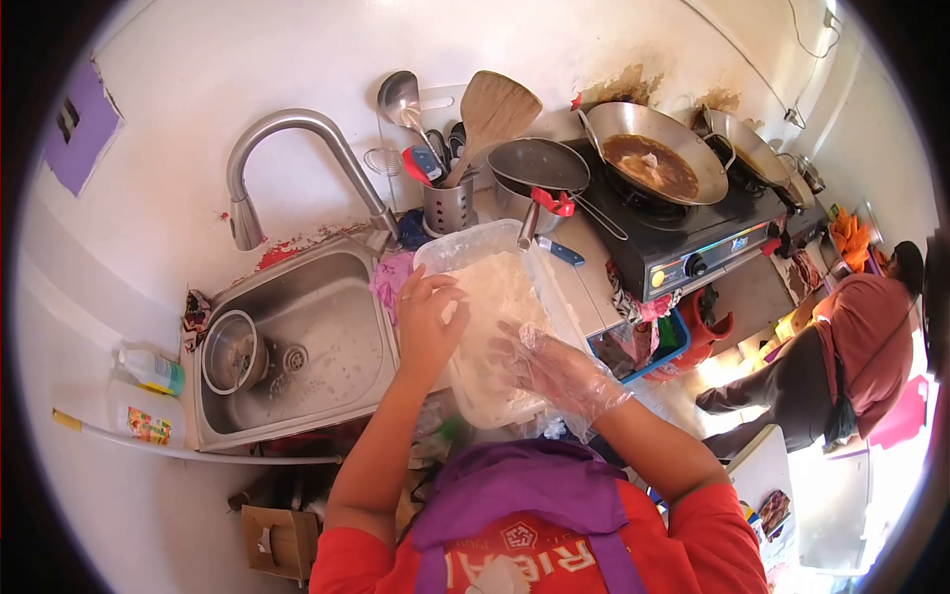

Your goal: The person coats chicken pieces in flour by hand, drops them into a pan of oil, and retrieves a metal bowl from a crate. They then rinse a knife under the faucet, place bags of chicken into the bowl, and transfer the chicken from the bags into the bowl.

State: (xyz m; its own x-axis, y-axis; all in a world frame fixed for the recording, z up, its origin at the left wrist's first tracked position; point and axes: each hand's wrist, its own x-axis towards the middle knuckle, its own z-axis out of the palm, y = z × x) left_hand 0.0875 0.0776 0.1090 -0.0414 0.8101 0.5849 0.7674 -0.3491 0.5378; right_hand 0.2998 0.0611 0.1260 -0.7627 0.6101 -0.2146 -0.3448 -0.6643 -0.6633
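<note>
A white plastic tub (566, 297) filled with pale flour (495, 282) stands in front of me, between the sink and the stove. My left hand (432, 315) is bare and hovers at the tub's left rim. Its fingers are loosely bent, with a gap between them and the thumb, and nothing shows in them. A clear plastic glove covers my right hand (556, 368), which reaches into the tub from the right. Those fingers are spread and dusted white, their tips down in the flour. Whether anything lies under them is hidden.
Left is a steel sink (327, 327) holding a strainer bowl (233, 351). Behind the tub stand a utensil holder (448, 208) and a dark strainer (539, 165). A knife (561, 251) lies right. A stove (708, 252) carries a wok (705, 178) of brown oil. A person (861, 346) bends at far right.
</note>
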